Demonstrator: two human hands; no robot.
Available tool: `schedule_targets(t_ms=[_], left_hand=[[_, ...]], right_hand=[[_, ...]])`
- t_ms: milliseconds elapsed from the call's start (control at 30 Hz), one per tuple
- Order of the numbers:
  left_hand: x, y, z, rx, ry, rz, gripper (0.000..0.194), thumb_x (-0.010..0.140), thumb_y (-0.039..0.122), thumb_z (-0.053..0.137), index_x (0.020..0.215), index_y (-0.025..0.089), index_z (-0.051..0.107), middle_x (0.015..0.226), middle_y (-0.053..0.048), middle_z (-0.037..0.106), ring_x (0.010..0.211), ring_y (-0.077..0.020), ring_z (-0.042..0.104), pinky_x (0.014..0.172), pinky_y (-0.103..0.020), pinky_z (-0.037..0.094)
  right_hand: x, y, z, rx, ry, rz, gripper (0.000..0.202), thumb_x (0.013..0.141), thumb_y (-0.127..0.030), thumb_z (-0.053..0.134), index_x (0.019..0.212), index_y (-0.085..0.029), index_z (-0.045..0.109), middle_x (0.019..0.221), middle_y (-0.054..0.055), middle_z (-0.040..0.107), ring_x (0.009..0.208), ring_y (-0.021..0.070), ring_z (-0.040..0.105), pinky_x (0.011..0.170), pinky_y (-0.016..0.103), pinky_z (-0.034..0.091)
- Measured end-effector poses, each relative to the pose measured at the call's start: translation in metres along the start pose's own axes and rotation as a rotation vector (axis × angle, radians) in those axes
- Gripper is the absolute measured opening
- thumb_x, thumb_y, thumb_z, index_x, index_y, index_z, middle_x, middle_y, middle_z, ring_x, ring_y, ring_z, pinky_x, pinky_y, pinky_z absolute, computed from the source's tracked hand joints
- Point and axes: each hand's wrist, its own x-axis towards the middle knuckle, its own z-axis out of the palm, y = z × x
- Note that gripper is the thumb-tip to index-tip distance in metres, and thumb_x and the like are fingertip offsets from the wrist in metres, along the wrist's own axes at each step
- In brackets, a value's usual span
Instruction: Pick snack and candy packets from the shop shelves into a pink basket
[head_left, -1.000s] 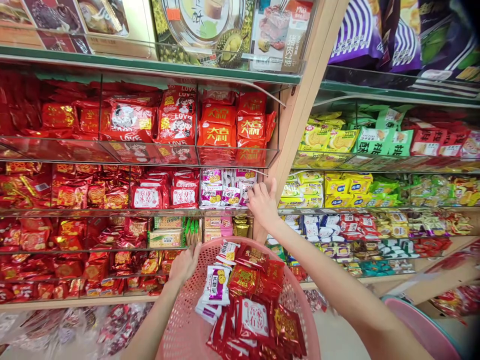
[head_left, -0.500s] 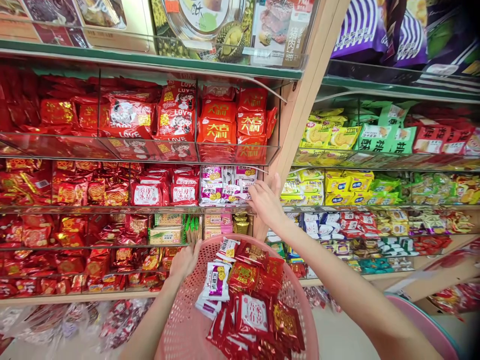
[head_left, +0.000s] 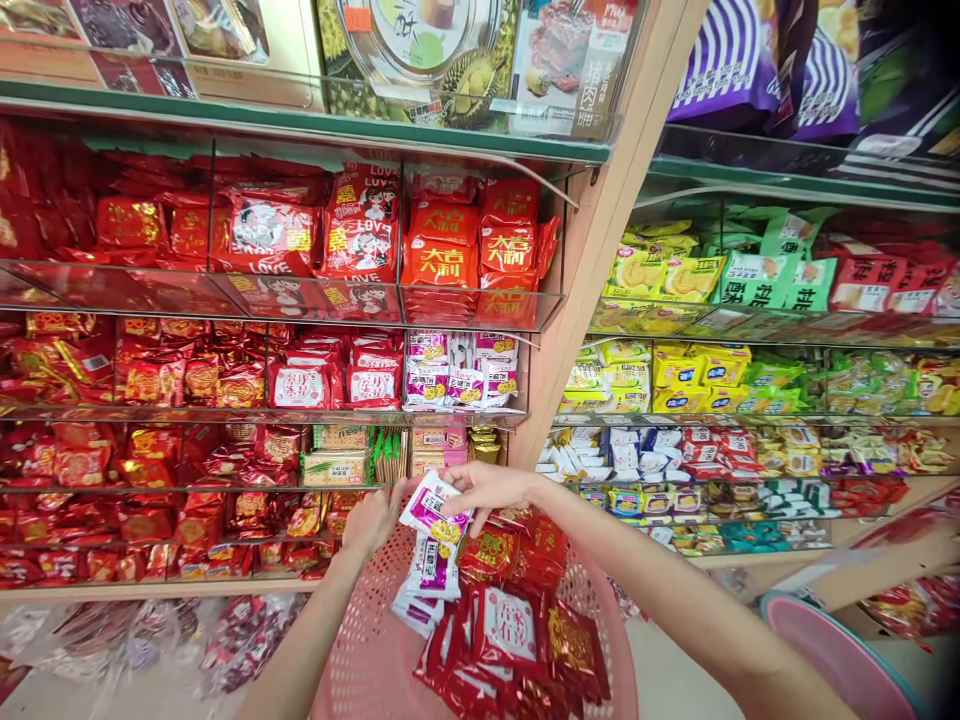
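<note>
My left hand (head_left: 373,518) is closed on the far-left rim of a pink plastic basket (head_left: 360,640), which is perforated and tilted toward me. Over the basket's far side, my right hand (head_left: 487,492) grips a white-and-purple cookie packet (head_left: 435,507) with yellow cookies printed on it. Below that packet, other white-and-purple packets (head_left: 435,568) lie in the basket. Beside them are several red snack packets (head_left: 504,625), one with a white label and some with gold print. The right fingertips are partly hidden behind the held packet.
Shelves with clear fronts hold red packets (head_left: 442,245), white-and-purple cookie packets (head_left: 463,372) and yellow packets (head_left: 701,375). A slanting wooden post (head_left: 577,310) divides the shelving. Plastic bags (head_left: 150,640) lie on the floor at left, and a pink-and-teal tub (head_left: 832,650) stands at lower right.
My right hand has come down and left from the cookie bin to above the basket, carrying a white-and-purple cookie packet. My left hand stays on the rim.
</note>
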Motion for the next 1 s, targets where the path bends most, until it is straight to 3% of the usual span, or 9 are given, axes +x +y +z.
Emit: schedule_targets(t_ms=[200,600,800,900,1000], left_hand=[[0.003,-0.002,0.003,-0.001,0.016,-0.026,0.072,0.084,0.062,0.005,0.096,0.016,0.06,0.092,-0.017,0.068,0.087,-0.0296,0.064,0.068,-0.035,0.045],[0.002,-0.003,0.004,0.003,0.028,-0.007,0.071,0.084,0.061,0.004,0.095,0.016,0.059,0.091,-0.017,0.067,0.087,-0.0314,0.064,0.07,-0.038,0.044],[0.002,-0.002,0.004,-0.001,0.037,0.006,0.072,0.084,0.06,0.003,0.097,0.017,0.059,0.091,-0.016,0.067,0.085,-0.0316,0.064,0.069,-0.039,0.045],[0.001,-0.002,0.003,-0.004,0.04,0.011,0.072,0.084,0.06,0.002,0.096,0.018,0.059,0.09,-0.016,0.067,0.084,-0.0312,0.064,0.069,-0.039,0.045],[0.001,-0.001,0.003,0.005,0.037,0.011,0.071,0.085,0.059,0.003,0.095,0.017,0.059,0.09,-0.016,0.068,0.086,-0.0315,0.064,0.07,-0.039,0.045]], right_hand=[[0.014,0.021,-0.006,-0.01,-0.067,0.062,0.05,0.055,-0.04,0.076,0.092,-0.017,0.052,0.093,0.001,0.059,0.077,0.0106,0.059,0.057,0.02,0.053],[0.036,0.007,-0.013,-0.538,-0.088,0.069,0.048,0.055,-0.036,0.075,0.094,-0.016,0.056,0.072,-0.006,0.054,0.059,0.0065,0.048,0.052,0.018,0.038],[0.044,-0.014,-0.003,-0.728,-0.331,0.203,0.036,0.06,-0.025,0.07,0.094,-0.017,0.064,0.069,-0.006,0.06,0.057,0.0078,0.05,0.053,0.019,0.038],[0.038,-0.022,0.01,-0.705,-0.178,0.114,0.03,0.057,-0.02,0.071,0.086,-0.016,0.067,0.068,-0.005,0.062,0.062,0.0107,0.054,0.056,0.02,0.04],[0.005,-0.022,0.029,-0.658,0.049,0.001,0.03,0.067,-0.02,0.063,0.097,-0.021,0.064,0.086,-0.003,0.065,0.079,0.015,0.058,0.065,0.022,0.045]])
